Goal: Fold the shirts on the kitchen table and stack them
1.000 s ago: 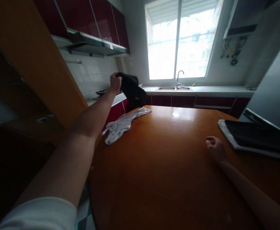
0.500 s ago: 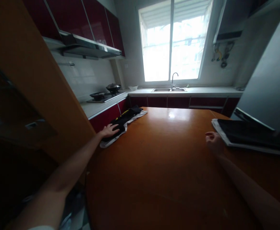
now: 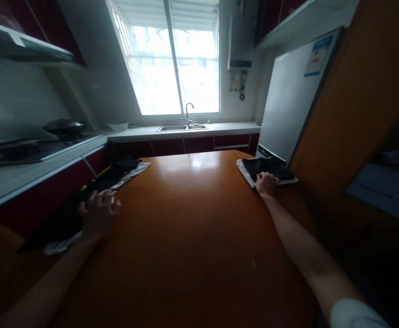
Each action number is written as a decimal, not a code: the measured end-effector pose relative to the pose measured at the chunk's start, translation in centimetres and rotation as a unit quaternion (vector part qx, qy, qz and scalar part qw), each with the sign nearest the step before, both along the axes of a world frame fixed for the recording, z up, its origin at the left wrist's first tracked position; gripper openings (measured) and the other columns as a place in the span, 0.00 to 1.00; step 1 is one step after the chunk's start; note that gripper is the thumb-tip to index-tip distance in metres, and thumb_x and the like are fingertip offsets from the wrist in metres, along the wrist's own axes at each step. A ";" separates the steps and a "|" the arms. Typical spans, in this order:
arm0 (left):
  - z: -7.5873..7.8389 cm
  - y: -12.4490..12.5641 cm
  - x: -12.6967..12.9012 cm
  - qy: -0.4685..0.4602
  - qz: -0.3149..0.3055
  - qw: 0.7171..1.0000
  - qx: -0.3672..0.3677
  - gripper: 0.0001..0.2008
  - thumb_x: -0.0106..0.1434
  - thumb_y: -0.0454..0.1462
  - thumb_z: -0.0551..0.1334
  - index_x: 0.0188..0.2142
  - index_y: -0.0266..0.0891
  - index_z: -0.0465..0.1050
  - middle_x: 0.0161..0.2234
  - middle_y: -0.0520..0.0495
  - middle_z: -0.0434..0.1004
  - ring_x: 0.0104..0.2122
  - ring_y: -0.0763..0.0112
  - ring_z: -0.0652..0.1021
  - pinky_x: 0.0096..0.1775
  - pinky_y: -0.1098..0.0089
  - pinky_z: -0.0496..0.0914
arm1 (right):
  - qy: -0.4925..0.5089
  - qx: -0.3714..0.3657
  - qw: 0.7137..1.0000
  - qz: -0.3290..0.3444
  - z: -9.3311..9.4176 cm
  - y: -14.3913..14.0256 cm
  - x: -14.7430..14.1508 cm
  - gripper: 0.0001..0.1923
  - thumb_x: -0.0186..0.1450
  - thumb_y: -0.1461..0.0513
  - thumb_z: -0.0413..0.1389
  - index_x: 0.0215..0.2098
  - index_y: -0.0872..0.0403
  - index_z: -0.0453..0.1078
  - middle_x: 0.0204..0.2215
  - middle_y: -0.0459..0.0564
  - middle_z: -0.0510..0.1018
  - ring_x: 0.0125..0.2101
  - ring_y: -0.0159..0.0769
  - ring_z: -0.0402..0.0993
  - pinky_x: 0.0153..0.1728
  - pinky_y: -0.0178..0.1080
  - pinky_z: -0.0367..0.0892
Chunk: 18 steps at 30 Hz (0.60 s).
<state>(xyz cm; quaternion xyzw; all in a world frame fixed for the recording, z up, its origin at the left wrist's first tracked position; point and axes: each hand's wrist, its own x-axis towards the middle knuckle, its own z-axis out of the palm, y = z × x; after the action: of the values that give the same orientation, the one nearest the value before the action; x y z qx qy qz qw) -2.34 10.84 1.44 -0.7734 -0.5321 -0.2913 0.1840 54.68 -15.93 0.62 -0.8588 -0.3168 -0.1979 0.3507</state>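
My left hand (image 3: 100,214), fingers spread and bent, hovers at or just over the right edge of a loosely laid black garment (image 3: 67,212). White cloth shows along that garment's edge, with small yellow patches on its far side. Whether the fingertips touch it I cannot tell. Across the table, my right hand (image 3: 266,183) has its fingers curled over the front edge of a folded black garment (image 3: 271,167). White cloth lies beneath that folded garment. Both garments lie on a brown wooden table (image 3: 185,218).
Beyond the table runs a white counter with a sink (image 3: 182,128) and tap (image 3: 188,111) under a window. On the left, pans (image 3: 65,129) stand on a stove. A fridge (image 3: 284,95) stands behind the folded garment, beside a wooden panel (image 3: 349,114).
The view has turned to the right. My left hand has shifted from on top of the black garment to its right edge. My right hand has moved from beside the folded garment onto its front edge.
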 end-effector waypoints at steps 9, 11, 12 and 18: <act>-0.4 -5.5 10.3 -0.056 -0.241 0.956 -0.158 0.21 0.69 0.43 0.48 0.56 0.41 0.69 0.56 0.42 0.73 0.59 0.56 0.71 0.62 0.56 0.61 | 0.062 -0.006 0.818 0.572 1.6 1.9 -17.7 0.12 0.72 0.57 0.51 0.37 0.50 0.75 0.36 0.50 0.78 0.37 0.39 0.74 0.41 0.39 0.68; -0.4 -6.7 11.3 -0.107 -0.282 0.937 -0.178 0.21 0.71 0.43 0.47 0.56 0.41 0.69 0.54 0.41 0.74 0.57 0.57 0.72 0.60 0.59 0.64 | 0.073 -0.032 0.749 0.658 1.2 1.5 -21.0 0.12 0.73 0.58 0.51 0.38 0.50 0.76 0.38 0.49 0.79 0.39 0.38 0.75 0.44 0.38 0.69; -0.4 -7.4 11.6 -0.121 -0.304 0.928 -0.180 0.21 0.71 0.44 0.47 0.56 0.41 0.70 0.54 0.42 0.74 0.57 0.58 0.72 0.60 0.59 0.64 | 0.070 -0.030 0.745 0.662 1.0 1.3 -21.9 0.12 0.73 0.59 0.51 0.39 0.50 0.77 0.40 0.49 0.79 0.41 0.38 0.75 0.46 0.39 0.69; -0.4 -10.9 12.1 -0.025 -0.437 0.870 -0.227 0.16 0.70 0.47 0.59 0.53 0.45 0.75 0.53 0.43 0.75 0.55 0.57 0.72 0.59 0.57 0.64 | 0.024 -0.032 0.827 0.561 -1.6 2.0 -20.1 0.15 0.69 0.66 0.51 0.47 0.51 0.77 0.49 0.54 0.78 0.51 0.43 0.72 0.56 0.49 0.66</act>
<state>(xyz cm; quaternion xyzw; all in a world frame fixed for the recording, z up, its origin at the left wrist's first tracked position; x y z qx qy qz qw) 9.73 -0.08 1.03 -0.9397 -0.1960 -0.2327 -0.1559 34.61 -13.95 -0.93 -0.5480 -0.7419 0.0641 0.3810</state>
